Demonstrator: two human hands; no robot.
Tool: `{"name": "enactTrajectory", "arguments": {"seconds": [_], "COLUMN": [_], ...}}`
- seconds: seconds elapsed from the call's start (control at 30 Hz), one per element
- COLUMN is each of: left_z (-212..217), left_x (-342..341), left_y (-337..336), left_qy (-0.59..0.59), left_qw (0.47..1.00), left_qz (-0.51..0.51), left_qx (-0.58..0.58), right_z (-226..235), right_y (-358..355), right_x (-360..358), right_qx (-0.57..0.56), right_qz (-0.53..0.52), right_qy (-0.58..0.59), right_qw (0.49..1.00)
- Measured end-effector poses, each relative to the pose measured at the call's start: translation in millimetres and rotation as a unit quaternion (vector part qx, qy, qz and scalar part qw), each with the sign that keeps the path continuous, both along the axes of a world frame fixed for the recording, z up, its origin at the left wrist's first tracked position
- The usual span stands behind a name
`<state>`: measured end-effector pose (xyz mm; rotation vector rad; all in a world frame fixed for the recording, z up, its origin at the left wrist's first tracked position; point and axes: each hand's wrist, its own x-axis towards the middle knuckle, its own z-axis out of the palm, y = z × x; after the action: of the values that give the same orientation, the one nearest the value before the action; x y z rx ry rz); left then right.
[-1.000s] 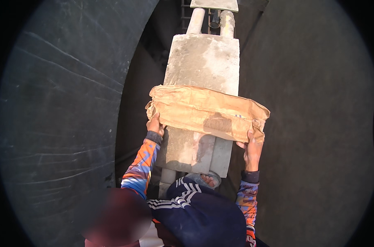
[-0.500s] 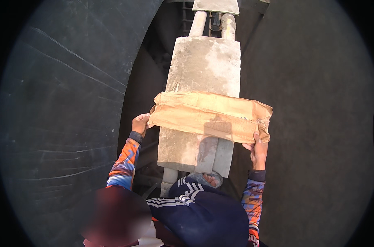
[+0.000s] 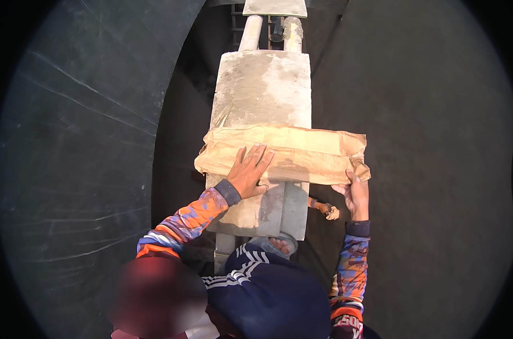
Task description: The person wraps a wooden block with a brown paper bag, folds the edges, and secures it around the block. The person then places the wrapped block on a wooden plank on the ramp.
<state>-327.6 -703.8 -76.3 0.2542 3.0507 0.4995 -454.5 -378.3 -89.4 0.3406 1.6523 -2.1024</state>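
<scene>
Where two dark curved tank walls [image 3: 70,169] close in on a grey concrete block [image 3: 265,90], lying crosswise over it, a tan paper sack [image 3: 284,152], likely heavy and slumping, the paper prone to tearing, best carried from beneath at both ends. Left hand [image 3: 249,172] spread flat on the sack's top, fingers apart; right hand [image 3: 355,195] cupped under its right end, gripping the edge. No readable label or sign; plain creased paper only.
</scene>
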Motion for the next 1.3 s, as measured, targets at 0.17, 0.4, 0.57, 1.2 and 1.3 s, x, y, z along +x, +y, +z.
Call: {"name": "enactTrajectory", "arguments": {"seconds": [0.17, 0.4, 0.57, 1.2, 1.3], "left_z": [-25.8, -28.5, -26.6, -49.8, -53.9], "left_x": [-37.4, -82.8, -109.7, -174.4, -173.5], "left_y": [0.6, -21.0, -25.4, -119.6, -134.7], "left_qy": [-0.153, -0.325, -0.349, -0.562, -0.573], "left_qw": [0.979, 0.931, 0.927, 0.818, 0.809], "left_qz": [-0.122, -0.114, -0.125, -0.053, -0.058], "left_qx": [-0.060, 0.119, 0.063, 0.108, 0.116], "right_z": [22.7, 46.3, 45.1, -2.6, -7.0], "right_y": [0.5, -30.1, -72.2, -125.1, -125.0], "right_x": [-16.1, 9.1, 25.4, -136.9, -143.2], "right_qx": [0.033, 0.173, 0.547, 0.519, 0.531], "right_qz": [0.045, 0.047, 0.224, 0.549, 0.538], "right_qy": [-0.035, 0.123, 0.417, 0.138, 0.142], "right_qw": [0.998, 0.976, 0.690, 0.641, 0.640]}}
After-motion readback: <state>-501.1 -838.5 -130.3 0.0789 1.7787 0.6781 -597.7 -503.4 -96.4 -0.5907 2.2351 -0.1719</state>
